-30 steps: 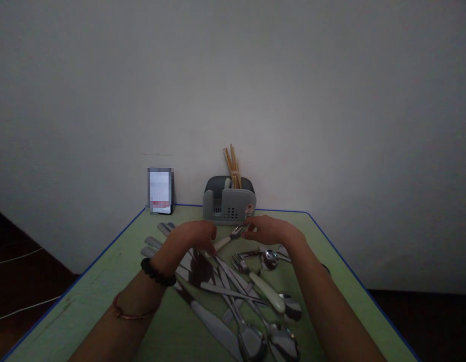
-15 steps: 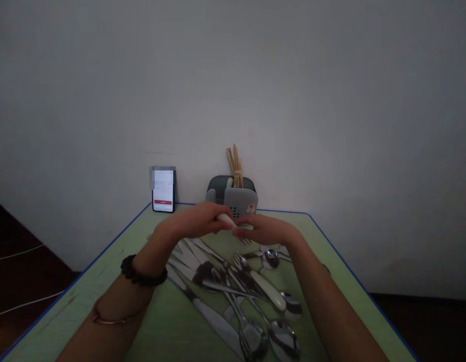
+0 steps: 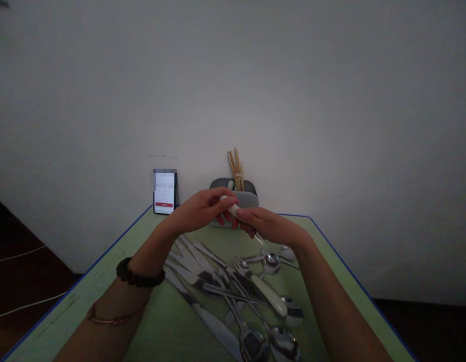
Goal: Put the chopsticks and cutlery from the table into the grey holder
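Nearest spoons (image 3: pixel 284 343): large, bowls toward me, loose on the green table (image 3: pixel 97 271).
Knives (image 3: pixel 221 329): just beyond and to the left, a crossed heap; I can't count every piece.
Cream-handled fork (image 3: pixel 270 296): on the table at the heap's right, near some smaller spoons (image 3: pixel 271 262).
Left hand (image 3: pixel 206 207): thumb and fingers closed on the handle end of the held fork (image 3: pixel 228 205).
Right hand (image 3: pixel 272 223): thumb pressed on the same handle, fingers curled beneath, tines poking out below.
Held fork: tilted, above the table, in front of the holder (image 3: pixel 248 199).
Holder: chopsticks (image 3: pixel 236 163) and one pale handle (image 3: pixel 230 185) upright in it.
Progress: I'd judge it early; those few stand stowed, the fork is in neither place, the heap lies unsorted.
Phone (image 3: pixel 165 193): propped against the wall (image 3: pixel 331 125).
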The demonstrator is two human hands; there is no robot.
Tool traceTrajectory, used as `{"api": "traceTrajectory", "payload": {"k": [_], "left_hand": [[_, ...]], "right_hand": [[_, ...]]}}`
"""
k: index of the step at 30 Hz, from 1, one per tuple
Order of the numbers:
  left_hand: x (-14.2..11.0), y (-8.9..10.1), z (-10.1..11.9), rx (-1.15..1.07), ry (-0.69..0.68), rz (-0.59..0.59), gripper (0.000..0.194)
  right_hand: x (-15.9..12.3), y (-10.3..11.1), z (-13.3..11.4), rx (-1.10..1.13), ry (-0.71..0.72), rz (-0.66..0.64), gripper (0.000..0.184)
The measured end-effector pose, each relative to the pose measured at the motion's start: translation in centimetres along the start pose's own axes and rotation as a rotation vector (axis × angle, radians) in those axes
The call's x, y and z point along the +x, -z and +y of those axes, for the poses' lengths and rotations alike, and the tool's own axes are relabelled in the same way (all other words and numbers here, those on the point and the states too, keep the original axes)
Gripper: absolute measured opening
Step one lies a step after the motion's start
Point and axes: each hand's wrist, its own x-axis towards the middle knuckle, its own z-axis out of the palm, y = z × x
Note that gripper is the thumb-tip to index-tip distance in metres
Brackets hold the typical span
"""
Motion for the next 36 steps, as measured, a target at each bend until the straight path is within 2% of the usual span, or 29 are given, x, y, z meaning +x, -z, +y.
{"api": "traceTrajectory", "payload": {"k": [5,9,14,17,19,21,23,26,29,33,36], "left_hand": [[0.1,0.0,0.0,-0.032,0.121,0.092,0.025],[0.4,-0.3,-0.1,0.000,0.075,0.169,0.027],[0.6,0.3,-0.5,0.103,0.011,0.292,0.024],[0.7,0.9,-0.7,-0.031,-0.010,0.431,0.027],[1.0,1.3,-0.5,-0.122,-0.053,0.584,0.031],[1.4,1.8,0.1,-0.130,-0.121,0.734,0.034],[2.2,2.5,0.8,-0.073,-0.183,0.821,0.035],[3.8,3.9,1.4,0.031,-0.189,0.840,0.036],[5.5,5.2,1.0,0.124,-0.114,0.788,0.042],[7.3,5.9,-0.7,0.262,0.008,0.634,0.041],[8.0,5.6,-2.5,0.384,0.084,0.576,0.050]], "right_hand": [[0.1,-0.3,-0.6,-0.330,0.093,0.212,0.034],[0.5,-0.5,-0.4,-0.385,0.138,0.303,0.030],[0.7,-0.4,0.7,-0.379,0.152,0.348,0.023],[0.7,0.0,2.0,-0.329,0.153,0.442,0.028],[0.9,0.3,2.8,-0.302,0.114,0.554,0.038],[1.0,0.4,3.4,-0.289,0.078,0.657,0.044],[1.1,0.6,3.9,-0.297,0.056,0.707,0.046],[1.2,0.6,4.3,-0.322,0.003,0.718,0.048],[1.1,0.7,4.6,-0.335,-0.068,0.687,0.051],[1.0,0.7,4.9,-0.370,-0.123,0.665,0.054],[1.0,0.6,5.2,-0.402,-0.152,0.646,0.055]]}}
